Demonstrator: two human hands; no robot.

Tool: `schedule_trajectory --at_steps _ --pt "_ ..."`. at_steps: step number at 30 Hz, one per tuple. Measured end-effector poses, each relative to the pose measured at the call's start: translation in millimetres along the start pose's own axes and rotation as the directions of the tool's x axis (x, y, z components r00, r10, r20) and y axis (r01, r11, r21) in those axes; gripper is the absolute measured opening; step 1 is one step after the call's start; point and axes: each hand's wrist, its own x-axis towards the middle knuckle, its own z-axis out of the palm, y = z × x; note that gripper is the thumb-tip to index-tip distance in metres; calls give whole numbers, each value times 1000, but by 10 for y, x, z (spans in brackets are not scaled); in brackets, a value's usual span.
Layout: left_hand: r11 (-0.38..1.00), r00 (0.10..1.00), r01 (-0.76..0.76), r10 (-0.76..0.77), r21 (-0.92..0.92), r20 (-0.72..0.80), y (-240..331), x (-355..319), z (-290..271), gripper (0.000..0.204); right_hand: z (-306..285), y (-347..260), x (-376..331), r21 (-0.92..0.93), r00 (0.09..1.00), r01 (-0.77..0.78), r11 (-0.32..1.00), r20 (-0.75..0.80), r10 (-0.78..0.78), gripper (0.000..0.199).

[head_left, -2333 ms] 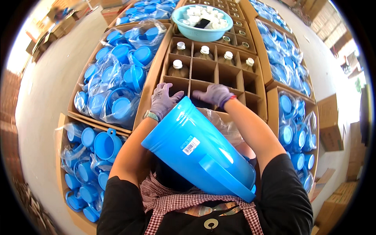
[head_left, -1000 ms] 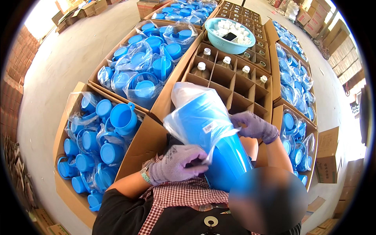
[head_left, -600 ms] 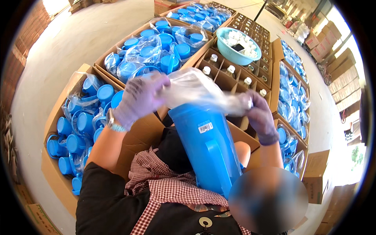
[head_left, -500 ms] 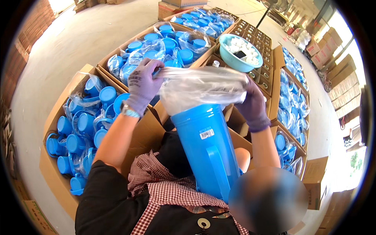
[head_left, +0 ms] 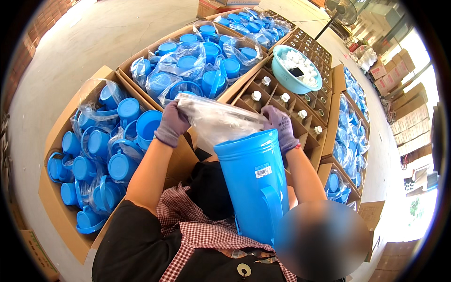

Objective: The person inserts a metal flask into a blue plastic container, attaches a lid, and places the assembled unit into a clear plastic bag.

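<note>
A tall blue plastic jug casing [head_left: 249, 188] with a side handle and a barcode sticker leans against my lap, its mouth tilted up and away. Above that rim, a clear plastic bag [head_left: 221, 120] is stretched between my two gloved hands. My left hand [head_left: 173, 124], in a purple glove, is closed on the bag's left end. My right hand [head_left: 280, 124], gloved alike, grips the other end beside the jug's rim. The bag's lower edge hangs at the mouth of the casing; I cannot tell whether it goes inside.
An open carton [head_left: 75, 225] of blue jugs stands at the left, another carton [head_left: 127, 70] beyond it. Ahead right, a divided carton [head_left: 244, 101] holds white-capped bottles. A light blue basin [head_left: 282, 75] of white caps rests on the cartons, with a fan [head_left: 340, 11] behind.
Both hands have come down and nearer, bringing the bag lower at the jug's mouth. The right hand has moved inward. The jug has shifted slightly right, and the view has tilted a little.
</note>
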Motion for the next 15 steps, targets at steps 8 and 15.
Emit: schedule_trajectory --at_steps 8,15 --pt "727 948 148 -298 670 114 -276 -639 -140 36 10 -85 -496 900 889 -385 205 302 344 6" --pt "94 761 -596 384 798 523 -863 -1773 752 45 -512 -402 -1301 961 990 -131 244 117 74 36"
